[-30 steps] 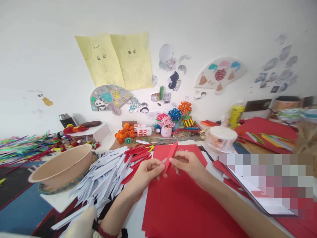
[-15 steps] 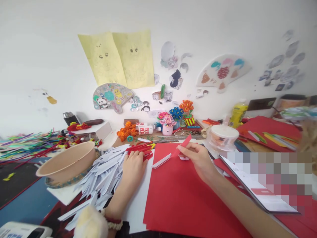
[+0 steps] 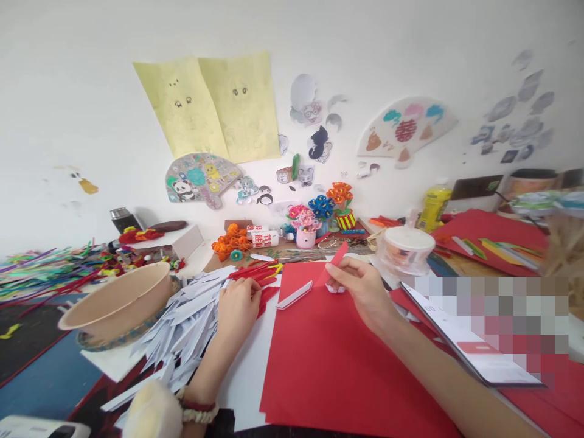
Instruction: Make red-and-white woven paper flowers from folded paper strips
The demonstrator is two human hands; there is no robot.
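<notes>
My right hand (image 3: pixel 360 289) is closed in a pinch on a folded red paper strip (image 3: pixel 338 255), which sticks up past the fingers. A small white folded piece (image 3: pixel 336 288) shows just beneath those fingertips. Left of it, a white folded strip with a red edge (image 3: pixel 294 295) lies on the large red paper sheets (image 3: pixel 347 365). My left hand (image 3: pixel 238 304) rests where a heap of folded white paper strips (image 3: pixel 182 322) meets a bundle of red strips (image 3: pixel 255 271). Its fingers are curled down; their tips, and whatever they grip, are hidden.
A beige oval basin (image 3: pixel 114 304) stands left of the white heap. On the right lies a phone (image 3: pixel 460 340), partly blurred out, behind my right forearm. A lidded white tub (image 3: pixel 407 246) and small flower pots (image 3: pixel 306 236) line the back.
My left hand has shifted from over the red strips toward the white heap, with its fingers more curled. My right hand keeps its pinch on the red strip. The view has moved slightly.
</notes>
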